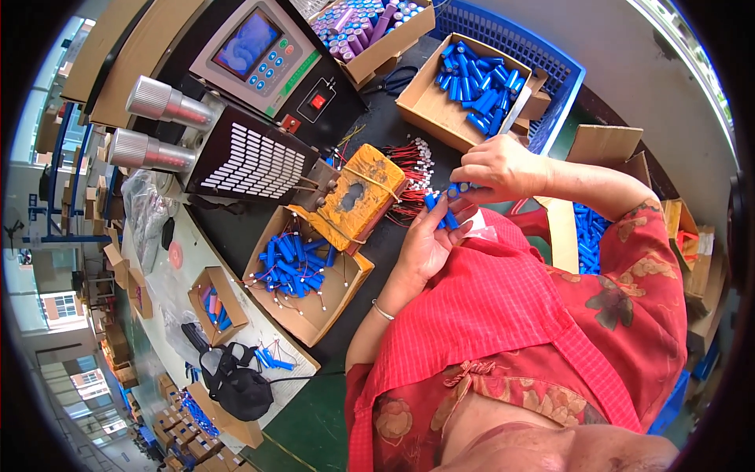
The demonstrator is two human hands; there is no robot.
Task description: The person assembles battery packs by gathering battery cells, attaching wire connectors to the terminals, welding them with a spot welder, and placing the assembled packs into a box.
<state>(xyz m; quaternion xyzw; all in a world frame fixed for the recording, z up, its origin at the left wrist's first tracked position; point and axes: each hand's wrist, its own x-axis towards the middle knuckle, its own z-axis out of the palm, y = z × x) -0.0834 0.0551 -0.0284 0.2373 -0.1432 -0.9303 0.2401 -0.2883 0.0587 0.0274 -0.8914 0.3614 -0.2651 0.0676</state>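
My left hand [429, 236] grips two blue cylindrical battery cells [440, 212] upright above the black workbench [393, 126]; my right hand [495, 169] pinches another blue cell [458, 189] just above them.

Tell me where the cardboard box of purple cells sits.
In the head view, the box of purple cells sits at the top centre of the bench, right of the machine's control panel and left of the open box of blue cells.

red floral short-sleeved top, red checked apron; thin wrist bangle [383, 311]
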